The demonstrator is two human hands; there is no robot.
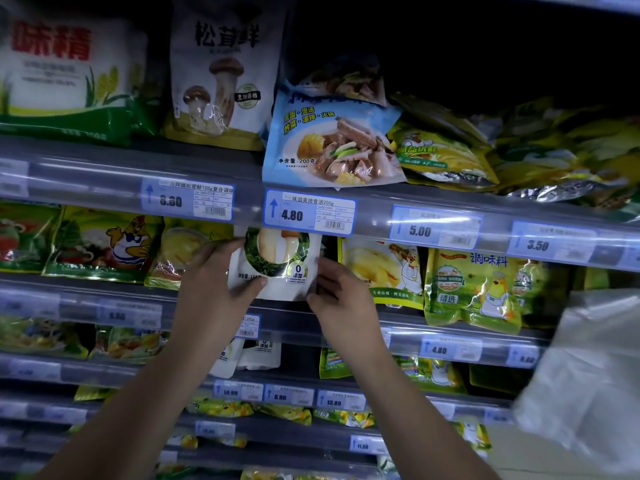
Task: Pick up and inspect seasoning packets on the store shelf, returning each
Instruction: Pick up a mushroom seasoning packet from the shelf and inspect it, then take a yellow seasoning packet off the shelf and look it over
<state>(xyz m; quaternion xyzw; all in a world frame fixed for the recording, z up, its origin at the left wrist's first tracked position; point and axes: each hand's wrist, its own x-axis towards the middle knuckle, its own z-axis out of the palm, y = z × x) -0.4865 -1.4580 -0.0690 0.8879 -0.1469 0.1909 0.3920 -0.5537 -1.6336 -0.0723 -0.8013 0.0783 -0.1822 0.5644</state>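
Note:
A white seasoning packet (277,263) with a mushroom picture in a green ring stands on the second shelf, its top hidden behind the price rail. My left hand (214,282) grips its left edge, thumb across the front lower left. My right hand (341,299) pinches its right edge near the bottom corner. Both forearms reach up from the lower part of the view. Yellow-green chicken seasoning packets (381,268) stand right beside it.
A price rail (308,213) with blue tags runs just above the packet. A blue pork-rib soup packet (329,140) overhangs the top shelf. A white mushroom bag (221,71) and an MSG bag (65,64) stand upper left. Clear plastic (588,368) hangs at right.

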